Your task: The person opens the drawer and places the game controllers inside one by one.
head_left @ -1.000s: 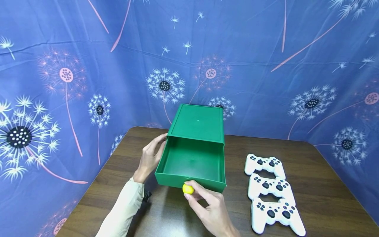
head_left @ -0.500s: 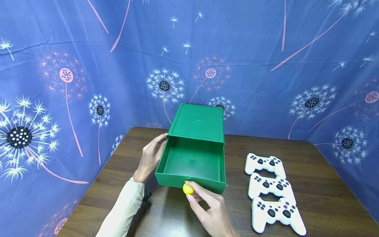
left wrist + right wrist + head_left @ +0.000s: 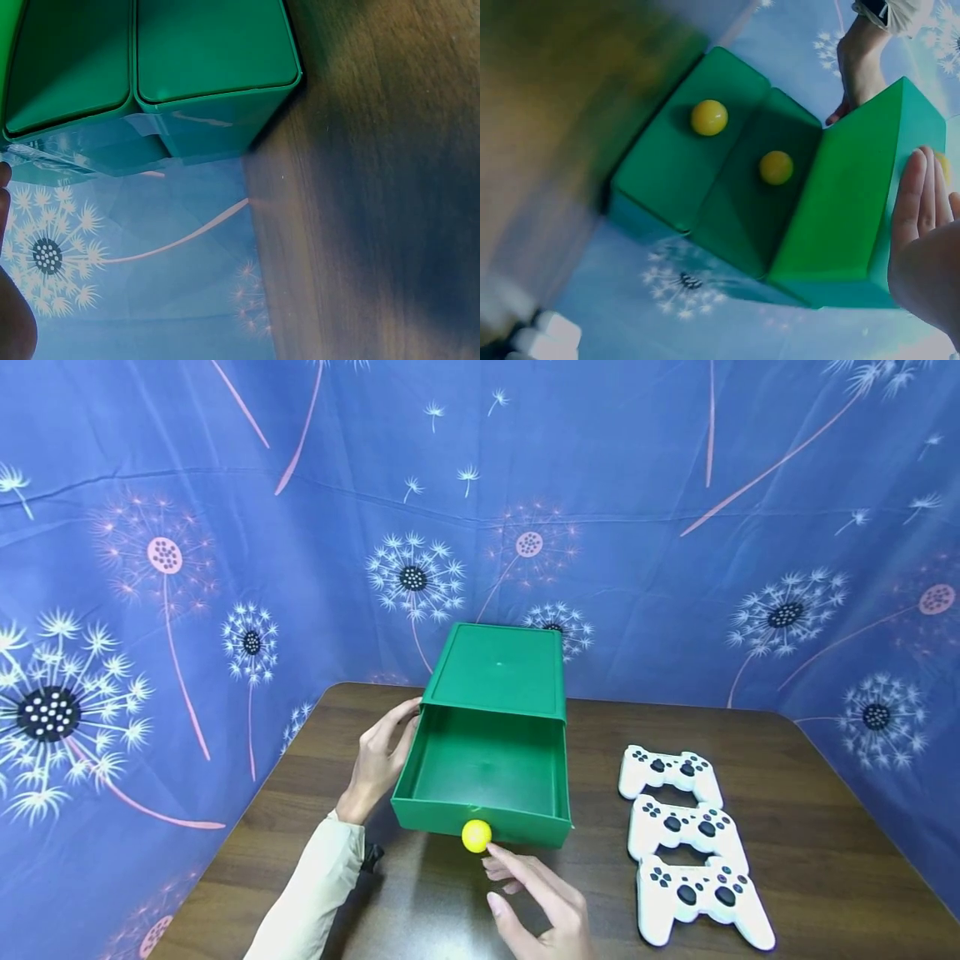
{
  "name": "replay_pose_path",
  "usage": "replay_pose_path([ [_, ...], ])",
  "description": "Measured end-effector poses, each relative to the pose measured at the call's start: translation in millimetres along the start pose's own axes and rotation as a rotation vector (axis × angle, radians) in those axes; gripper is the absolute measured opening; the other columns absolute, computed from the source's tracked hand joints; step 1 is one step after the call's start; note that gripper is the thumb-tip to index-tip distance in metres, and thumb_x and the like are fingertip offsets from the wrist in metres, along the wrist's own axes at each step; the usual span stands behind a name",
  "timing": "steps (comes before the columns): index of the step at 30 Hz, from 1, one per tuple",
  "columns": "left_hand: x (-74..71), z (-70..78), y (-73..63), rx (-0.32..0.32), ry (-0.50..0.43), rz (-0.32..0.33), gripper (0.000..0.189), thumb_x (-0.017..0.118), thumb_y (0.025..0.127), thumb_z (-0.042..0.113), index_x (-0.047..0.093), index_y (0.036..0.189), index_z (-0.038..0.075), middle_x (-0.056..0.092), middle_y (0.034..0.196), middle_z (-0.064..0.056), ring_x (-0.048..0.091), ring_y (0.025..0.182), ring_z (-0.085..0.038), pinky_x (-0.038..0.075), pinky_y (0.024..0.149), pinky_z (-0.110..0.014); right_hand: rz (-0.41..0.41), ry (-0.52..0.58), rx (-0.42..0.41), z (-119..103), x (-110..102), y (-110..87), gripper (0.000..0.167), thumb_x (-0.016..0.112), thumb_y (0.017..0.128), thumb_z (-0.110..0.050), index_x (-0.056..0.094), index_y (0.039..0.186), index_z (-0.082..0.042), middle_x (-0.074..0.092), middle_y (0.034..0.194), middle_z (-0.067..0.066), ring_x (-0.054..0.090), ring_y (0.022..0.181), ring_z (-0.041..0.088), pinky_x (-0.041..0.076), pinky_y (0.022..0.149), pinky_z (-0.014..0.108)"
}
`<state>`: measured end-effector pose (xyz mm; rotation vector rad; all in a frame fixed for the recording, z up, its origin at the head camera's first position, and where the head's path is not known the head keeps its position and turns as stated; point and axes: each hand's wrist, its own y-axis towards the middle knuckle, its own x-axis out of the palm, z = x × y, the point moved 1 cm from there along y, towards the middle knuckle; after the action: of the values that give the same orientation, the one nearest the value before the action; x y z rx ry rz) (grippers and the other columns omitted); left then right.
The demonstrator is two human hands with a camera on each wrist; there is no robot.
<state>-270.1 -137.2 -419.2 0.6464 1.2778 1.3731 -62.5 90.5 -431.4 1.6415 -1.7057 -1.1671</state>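
Note:
A green drawer cabinet (image 3: 498, 668) stands at the middle of the table, with its top drawer (image 3: 487, 764) pulled out and bare inside. A yellow ball-shaped knob (image 3: 476, 836) sits on that drawer's front. My right hand (image 3: 543, 902) is just below and right of it, fingers loosely extended, the index fingertip right at the knob's edge. The left hand (image 3: 377, 760) rests its fingers against the cabinet's left side. In the right wrist view, two lower drawers, pushed in, carry yellow knobs (image 3: 709, 118). Cabinet tiers (image 3: 217, 52) fill the upper left wrist view.
Three white game controllers (image 3: 697, 893) lie in a column to the right of the cabinet on the brown wooden table (image 3: 832, 860). A blue dandelion-patterned cloth (image 3: 637, 443) hangs behind and to the left. A black item (image 3: 372, 857) shows beside the left wrist.
My right thumb and fingers have let go of the yellow knob and drawn back slightly down and right. The top drawer stays pulled out, and the left hand stays on the cabinet's side.

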Motion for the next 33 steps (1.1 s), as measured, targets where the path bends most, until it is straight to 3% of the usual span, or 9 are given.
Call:
replay_pose_path([
  [3, -0.5, -0.8, -0.1, -0.004, 0.003, -0.001, 0.058, 0.071, 0.079, -0.029, 0.064, 0.132, -0.006, 0.071, 0.121, -0.017, 0.071, 0.102, -0.031, 0.056, 0.091, -0.027, 0.033, -0.010, 0.037, -2, -6, -7.1, 0.053, 0.077, 0.075, 0.016, 0.069, 0.126, 0.004, 0.073, 0.108, 0.012, 0.073, 0.091, 0.020, 0.059, 0.072, 0.022],
  [13, -1.2, -3.2, -2.0, -0.013, 0.017, -0.006, 0.062, 0.071, 0.079, -0.029, 0.063, 0.135, -0.003, 0.071, 0.121, -0.015, 0.071, 0.102, -0.029, 0.057, 0.089, -0.030, 0.096, -0.034, -0.016, 5, -36, -19.7, 0.047, 0.071, 0.069, 0.019, 0.071, 0.115, 0.010, 0.073, 0.105, 0.019, 0.071, 0.092, 0.025, 0.058, 0.081, 0.022],
  [18, -1.1, -2.6, -2.4, -0.014, 0.020, -0.010, 0.062, 0.071, 0.080, -0.028, 0.063, 0.136, -0.002, 0.071, 0.121, -0.015, 0.071, 0.101, -0.030, 0.056, 0.090, -0.028, 0.092, -0.145, 0.067, 10, -56, -24.5, 0.053, 0.072, 0.067, 0.020, 0.072, 0.117, 0.005, 0.073, 0.106, 0.017, 0.072, 0.095, 0.022, 0.056, 0.083, 0.019],
  [25, -0.2, -1.5, -1.1, -0.014, 0.017, -0.024, 0.054, 0.071, 0.082, -0.026, 0.063, 0.132, -0.006, 0.071, 0.120, -0.016, 0.071, 0.102, -0.033, 0.057, 0.091, -0.031, 0.094, -0.241, 0.119, 16, -77, -23.9, 0.055, 0.075, 0.066, 0.021, 0.072, 0.118, 0.003, 0.073, 0.108, 0.016, 0.071, 0.099, 0.017, 0.055, 0.086, 0.017],
  [33, -1.1, -1.1, -2.3, -0.015, 0.025, -0.028, 0.057, 0.070, 0.084, -0.025, 0.062, 0.136, -0.002, 0.071, 0.121, -0.016, 0.071, 0.103, -0.031, 0.058, 0.090, -0.033, 0.084, -0.396, 0.306, 18, -99, -17.3, 0.058, 0.086, 0.071, 0.016, 0.072, 0.123, -0.005, 0.073, 0.115, 0.007, 0.068, 0.105, 0.008, 0.052, 0.089, 0.013],
])
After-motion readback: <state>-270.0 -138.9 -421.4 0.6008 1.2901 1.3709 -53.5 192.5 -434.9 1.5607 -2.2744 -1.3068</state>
